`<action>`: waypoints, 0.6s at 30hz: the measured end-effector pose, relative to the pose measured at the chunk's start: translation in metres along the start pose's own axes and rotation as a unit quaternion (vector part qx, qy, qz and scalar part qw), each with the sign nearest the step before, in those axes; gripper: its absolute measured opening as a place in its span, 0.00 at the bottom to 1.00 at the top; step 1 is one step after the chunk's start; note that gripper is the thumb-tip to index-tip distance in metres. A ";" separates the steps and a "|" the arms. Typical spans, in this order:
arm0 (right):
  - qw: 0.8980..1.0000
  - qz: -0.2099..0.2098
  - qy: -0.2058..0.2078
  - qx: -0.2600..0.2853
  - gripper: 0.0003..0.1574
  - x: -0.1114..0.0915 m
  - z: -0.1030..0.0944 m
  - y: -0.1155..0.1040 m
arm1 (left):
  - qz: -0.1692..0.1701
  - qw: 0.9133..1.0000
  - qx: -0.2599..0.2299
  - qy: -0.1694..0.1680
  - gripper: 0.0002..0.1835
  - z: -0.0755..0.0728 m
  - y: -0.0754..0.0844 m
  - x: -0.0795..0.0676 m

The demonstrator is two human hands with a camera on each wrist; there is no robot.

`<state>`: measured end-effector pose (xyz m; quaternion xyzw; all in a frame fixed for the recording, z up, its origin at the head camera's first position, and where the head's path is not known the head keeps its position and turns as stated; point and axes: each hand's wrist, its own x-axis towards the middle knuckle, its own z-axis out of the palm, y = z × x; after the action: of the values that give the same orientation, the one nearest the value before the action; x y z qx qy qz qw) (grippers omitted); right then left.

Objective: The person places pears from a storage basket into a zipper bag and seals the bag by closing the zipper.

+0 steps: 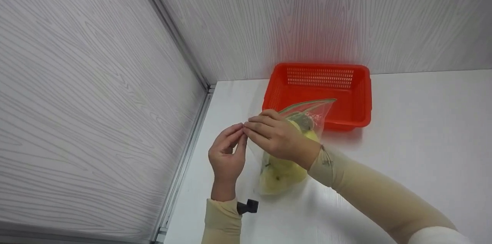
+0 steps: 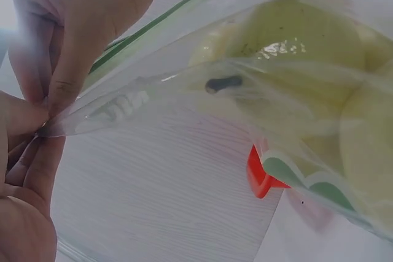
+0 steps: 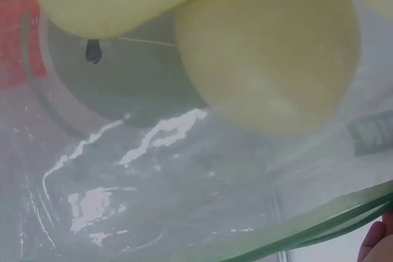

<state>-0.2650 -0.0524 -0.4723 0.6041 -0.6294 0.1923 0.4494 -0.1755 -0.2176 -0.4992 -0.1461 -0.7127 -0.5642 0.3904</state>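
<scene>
A clear zip bag with a green seal strip holds several yellow-green, pear-like fruits. My left hand pinches the bag's left corner between thumb and fingertips. Right beside it, my right hand pinches the same corner, with the fingertips of both hands meeting. In the left wrist view the bag's plastic stretches from the fingertips toward the fruits. The right wrist view shows pale round fruit through the plastic and the green strip along the bag's mouth, its lips slightly parted.
A red plastic basket with slotted walls stands behind the bag, against the back panel. The white table extends to the right. A wood-grain side panel with a metal edge rail borders the left.
</scene>
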 end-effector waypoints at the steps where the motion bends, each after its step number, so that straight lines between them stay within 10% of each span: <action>1: 1.000 -0.005 0.003 0.001 0.17 -0.001 0.001 0.000 | 0.001 1.000 0.002 -0.001 0.10 0.000 0.000 -0.001; 18: 0.999 -0.031 0.001 -0.019 0.22 -0.028 -0.012 0.022 | 0.017 0.995 0.096 0.015 0.06 0.004 0.002 -0.007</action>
<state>-0.2851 -0.0221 -0.4812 0.6143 -0.6138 0.1669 0.4670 -0.1713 -0.2113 -0.5034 -0.1112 -0.7548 -0.4891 0.4227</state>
